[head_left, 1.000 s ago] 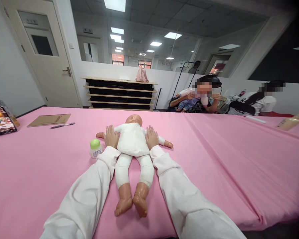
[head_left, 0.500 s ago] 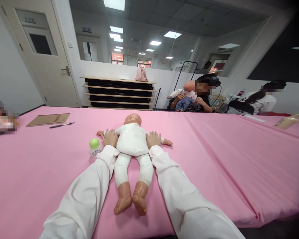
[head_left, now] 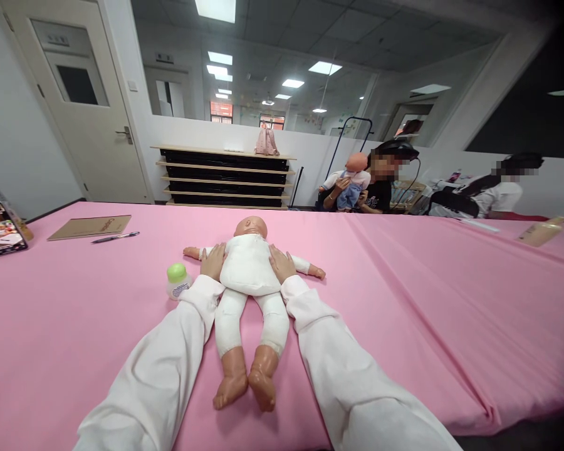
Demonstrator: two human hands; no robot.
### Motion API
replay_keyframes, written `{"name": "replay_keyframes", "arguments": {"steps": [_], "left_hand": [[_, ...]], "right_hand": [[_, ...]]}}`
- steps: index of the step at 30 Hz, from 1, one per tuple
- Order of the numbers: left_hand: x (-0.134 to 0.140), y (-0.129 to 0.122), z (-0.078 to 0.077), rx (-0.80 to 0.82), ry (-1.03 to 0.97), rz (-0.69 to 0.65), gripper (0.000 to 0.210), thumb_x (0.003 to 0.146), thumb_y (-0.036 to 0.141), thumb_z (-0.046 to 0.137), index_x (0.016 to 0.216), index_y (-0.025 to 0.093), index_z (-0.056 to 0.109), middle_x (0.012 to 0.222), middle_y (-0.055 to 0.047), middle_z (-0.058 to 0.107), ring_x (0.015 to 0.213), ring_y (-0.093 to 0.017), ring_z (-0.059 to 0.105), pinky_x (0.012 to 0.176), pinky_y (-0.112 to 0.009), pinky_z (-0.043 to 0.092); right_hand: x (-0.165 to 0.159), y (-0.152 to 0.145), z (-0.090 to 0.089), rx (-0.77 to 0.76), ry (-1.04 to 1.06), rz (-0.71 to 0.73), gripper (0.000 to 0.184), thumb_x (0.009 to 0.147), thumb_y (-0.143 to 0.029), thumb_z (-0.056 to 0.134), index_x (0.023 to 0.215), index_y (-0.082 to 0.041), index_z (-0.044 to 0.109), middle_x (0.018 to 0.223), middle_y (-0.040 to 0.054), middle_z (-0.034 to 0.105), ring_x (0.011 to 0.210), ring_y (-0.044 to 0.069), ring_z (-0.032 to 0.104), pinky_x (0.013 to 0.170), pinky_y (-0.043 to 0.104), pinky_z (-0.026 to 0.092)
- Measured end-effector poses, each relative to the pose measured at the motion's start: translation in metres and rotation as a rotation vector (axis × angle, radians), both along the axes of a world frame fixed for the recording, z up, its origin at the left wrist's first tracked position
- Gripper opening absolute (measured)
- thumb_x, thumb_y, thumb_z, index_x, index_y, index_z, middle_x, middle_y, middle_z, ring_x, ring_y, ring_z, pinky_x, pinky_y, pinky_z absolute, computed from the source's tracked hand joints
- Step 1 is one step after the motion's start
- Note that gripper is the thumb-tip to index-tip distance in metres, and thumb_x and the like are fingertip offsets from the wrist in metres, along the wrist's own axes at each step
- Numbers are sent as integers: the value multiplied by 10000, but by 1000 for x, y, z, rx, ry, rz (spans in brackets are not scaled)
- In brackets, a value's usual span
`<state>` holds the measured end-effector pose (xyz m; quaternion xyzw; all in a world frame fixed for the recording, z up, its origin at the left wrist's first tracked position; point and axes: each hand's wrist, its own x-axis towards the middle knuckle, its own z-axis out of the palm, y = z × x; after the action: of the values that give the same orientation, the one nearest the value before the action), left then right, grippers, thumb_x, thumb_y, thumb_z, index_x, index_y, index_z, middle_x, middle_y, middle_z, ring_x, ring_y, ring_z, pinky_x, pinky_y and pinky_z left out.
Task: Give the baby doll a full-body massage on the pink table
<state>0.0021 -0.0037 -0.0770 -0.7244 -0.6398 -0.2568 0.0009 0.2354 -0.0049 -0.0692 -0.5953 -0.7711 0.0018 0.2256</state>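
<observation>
A baby doll (head_left: 250, 266) with a white cloth body lies on its back on the pink-covered table (head_left: 366, 326), head at the far side and bare feet towards me. Its arms stretch out to both sides. My left hand (head_left: 212, 260) rests at the doll's side by the arm on the left, fingers extended. On the other side, my right hand (head_left: 282, 263) lies against the torso's edge, fingers stretched out and touching the cloth. Neither hand grips anything. Just left of my left wrist stands a small bottle (head_left: 177, 280) with a green lid.
A brown notebook (head_left: 90, 227) and a pen (head_left: 116, 237) lie at the far left, near a propped phone (head_left: 0, 228). A beige bottle (head_left: 541, 232) lies at the far right. Beyond the table, a seated person (head_left: 380, 195) holds another doll (head_left: 355, 181).
Both hands have shifted inward from the doll's arms to its torso, the right one more clearly. The person across the room has turned slightly with their doll.
</observation>
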Motion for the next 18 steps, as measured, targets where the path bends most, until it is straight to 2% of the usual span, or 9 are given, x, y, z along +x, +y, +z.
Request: {"name": "replay_keyframes", "arguments": {"steps": [3, 7, 10, 12, 15, 18], "left_hand": [[-1, -2, 0, 8, 9, 43, 412, 912, 296, 279, 1310, 234, 365, 1351, -68, 405, 1293, -204, 290, 1065, -543, 97], [-2, -4, 1, 29, 18, 124, 379, 902, 289, 319, 1260, 215, 419, 1321, -79, 443, 1288, -221, 291, 1053, -575, 57], [-2, -5, 0, 74, -25, 174, 368, 866, 241, 385, 1217, 167, 464, 1294, -112, 466, 1277, -248, 302, 1060, -554, 57], [-2, -6, -1, 128, -127, 188, 367, 833, 203, 422, 1183, 122, 494, 1274, -144, 477, 1268, -277, 312, 1063, -544, 77], [-3, -7, 0, 196, -300, 158, 361, 800, 134, 424, 1143, 82, 523, 1230, -163, 509, 1232, -279, 369, 1064, -485, 191], [-4, -10, 5, 225, -366, 116, 401, 795, 62, 353, 1168, 68, 498, 1224, -136, 518, 1193, -215, 427, 1040, -371, 313]], "right_hand": [[2, 1, -3, 10, -22, -71, 462, 898, -323, 270, 1320, -157, 356, 1349, 85, 414, 1236, 206, 379, 1061, 433, 185], [6, 4, -12, 113, -25, -227, 464, 888, -379, 301, 1181, -76, 496, 1219, 156, 529, 1187, 250, 419, 1045, 435, 191], [7, 3, -16, 180, -2, -366, 474, 877, -385, 320, 1119, -42, 540, 1234, 206, 500, 1206, 289, 393, 1044, 473, 156], [5, 1, -14, 189, 19, -407, 482, 868, -378, 333, 1128, -28, 536, 1276, 226, 452, 1232, 306, 359, 1047, 499, 126], [1, -6, -8, 182, 77, -382, 460, 863, -315, 323, 1177, -31, 502, 1327, 209, 399, 1268, 288, 316, 1061, 506, 89], [-1, -13, 1, 155, 191, -266, 440, 863, -252, 284, 1237, -91, 453, 1371, 138, 365, 1296, 232, 285, 1082, 487, 87]]}}
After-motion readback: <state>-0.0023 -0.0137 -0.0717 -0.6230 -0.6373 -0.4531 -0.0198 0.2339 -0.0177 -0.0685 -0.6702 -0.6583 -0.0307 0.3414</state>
